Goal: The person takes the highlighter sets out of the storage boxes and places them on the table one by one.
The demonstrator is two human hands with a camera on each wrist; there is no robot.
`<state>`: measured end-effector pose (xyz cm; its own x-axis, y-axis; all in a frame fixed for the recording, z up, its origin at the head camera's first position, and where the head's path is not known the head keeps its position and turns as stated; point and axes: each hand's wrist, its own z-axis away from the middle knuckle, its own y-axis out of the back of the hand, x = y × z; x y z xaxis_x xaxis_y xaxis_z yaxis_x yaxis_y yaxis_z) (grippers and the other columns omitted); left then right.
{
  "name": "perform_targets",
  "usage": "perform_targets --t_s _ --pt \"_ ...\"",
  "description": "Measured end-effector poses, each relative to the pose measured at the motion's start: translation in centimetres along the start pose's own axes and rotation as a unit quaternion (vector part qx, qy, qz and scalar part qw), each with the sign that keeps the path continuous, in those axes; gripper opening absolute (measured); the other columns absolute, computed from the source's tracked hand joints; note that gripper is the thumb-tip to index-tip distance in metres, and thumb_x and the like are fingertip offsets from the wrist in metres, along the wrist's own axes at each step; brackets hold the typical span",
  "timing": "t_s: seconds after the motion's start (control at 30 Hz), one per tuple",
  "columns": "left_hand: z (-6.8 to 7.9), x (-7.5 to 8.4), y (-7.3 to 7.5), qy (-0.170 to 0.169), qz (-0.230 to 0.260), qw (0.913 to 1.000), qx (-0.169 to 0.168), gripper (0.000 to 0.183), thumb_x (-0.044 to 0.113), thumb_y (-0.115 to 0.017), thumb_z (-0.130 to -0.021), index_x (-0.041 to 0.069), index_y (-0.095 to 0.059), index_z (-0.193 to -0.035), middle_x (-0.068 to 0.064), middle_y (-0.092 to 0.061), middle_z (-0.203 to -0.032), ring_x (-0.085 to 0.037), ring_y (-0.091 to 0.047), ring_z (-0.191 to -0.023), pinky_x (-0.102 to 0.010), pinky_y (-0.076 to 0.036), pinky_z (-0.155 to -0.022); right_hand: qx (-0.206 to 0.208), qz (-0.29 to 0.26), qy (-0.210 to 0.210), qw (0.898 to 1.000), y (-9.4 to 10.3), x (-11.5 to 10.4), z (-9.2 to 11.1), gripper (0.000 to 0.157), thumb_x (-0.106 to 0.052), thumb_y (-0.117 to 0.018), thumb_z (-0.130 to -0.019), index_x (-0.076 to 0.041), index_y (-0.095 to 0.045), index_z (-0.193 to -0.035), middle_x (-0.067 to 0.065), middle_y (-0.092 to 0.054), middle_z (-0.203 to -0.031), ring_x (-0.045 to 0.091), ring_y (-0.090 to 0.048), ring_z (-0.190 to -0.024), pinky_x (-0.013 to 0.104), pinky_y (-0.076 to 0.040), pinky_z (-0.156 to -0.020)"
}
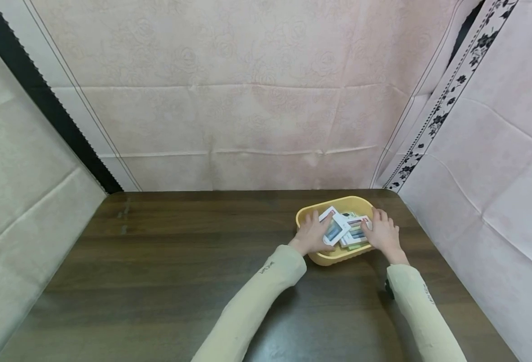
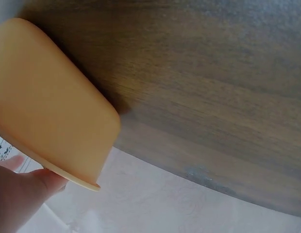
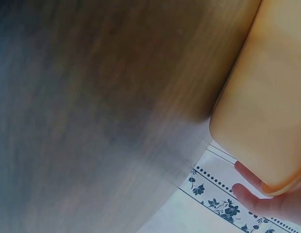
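Observation:
A yellow plastic basket (image 1: 326,260) stands on the table and holds several small flat boxes. My left hand (image 1: 310,235) reaches over its left rim, fingers and thumb at opposite edges of a tilted white box (image 1: 336,230) with a blue window. Beside that box lies another white box (image 1: 355,235) with coloured stripes, partly overlapped. At the right rim is my right hand (image 1: 385,236), fingers spread, its thumb by the striped box's edge. Both wrist views show the basket's outer wall (image 2: 53,102), with fingers (image 3: 245,194) around the rim; the boxes are hidden there.
The dark wooden table (image 1: 180,261) runs wide to the left of the basket. Pale patterned cloth (image 1: 247,115) hangs behind the table, and more cloth (image 1: 487,201) with a floral border hangs close on the right. The table's back edge is just behind the basket.

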<state>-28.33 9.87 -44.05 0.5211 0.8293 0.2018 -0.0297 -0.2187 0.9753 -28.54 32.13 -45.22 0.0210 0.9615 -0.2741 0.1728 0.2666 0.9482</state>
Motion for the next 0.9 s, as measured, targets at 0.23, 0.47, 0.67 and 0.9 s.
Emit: perform_targets --t_s 0.23,0.47,0.67,0.9 --pt "0.0 0.1 0.6 0.022 0.046 0.9987 -0.011 0.094 0.046 -0.072 -0.069 0.01 -0.024 -0.141 -0.014 -0.04 -0.122 -0.027 -0.048 -0.106 -0.031 -0.048 -0.084 0.0 -0.004 -0.001 1.0 0.0 -0.1 -0.1 0.064 -0.031 -0.042 -0.09 0.009 -0.024 -0.135 0.034 -0.027 -0.134 0.054 -0.032 -0.114 0.067 -0.029 -0.087" --pt "0.2 0.5 1.6 0.022 0.067 0.9971 -0.031 0.081 0.033 -0.069 -0.077 0.009 -0.026 -0.142 -0.014 -0.041 -0.125 -0.022 -0.048 -0.106 -0.026 -0.047 -0.084 0.001 -0.008 -0.004 1.0 -0.1 0.0 0.0 0.063 -0.031 -0.042 -0.09 0.009 -0.024 -0.135 0.034 -0.027 -0.134 0.054 -0.032 -0.114 0.068 -0.029 -0.087" --pt "0.5 0.8 2.6 -0.007 0.065 0.9976 -0.023 0.066 0.022 -0.065 -0.082 0.014 -0.033 -0.139 -0.014 -0.044 -0.126 -0.018 -0.053 -0.095 -0.023 -0.048 -0.076 0.002 -0.007 -0.001 1.0 -0.2 0.1 0.1 0.063 -0.031 -0.043 -0.09 0.009 -0.024 -0.135 0.034 -0.027 -0.134 0.054 -0.032 -0.114 0.067 -0.029 -0.086" --pt "0.8 1.1 3.4 0.009 0.121 0.9918 -0.039 0.067 0.023 -0.066 -0.081 0.011 -0.034 -0.139 -0.013 -0.045 -0.129 -0.016 -0.052 -0.105 -0.024 -0.047 -0.087 0.001 -0.007 0.002 1.0 -0.2 0.2 0.1 0.063 -0.031 -0.042 -0.09 0.009 -0.024 -0.135 0.034 -0.027 -0.133 0.054 -0.032 -0.113 0.068 -0.03 -0.085"
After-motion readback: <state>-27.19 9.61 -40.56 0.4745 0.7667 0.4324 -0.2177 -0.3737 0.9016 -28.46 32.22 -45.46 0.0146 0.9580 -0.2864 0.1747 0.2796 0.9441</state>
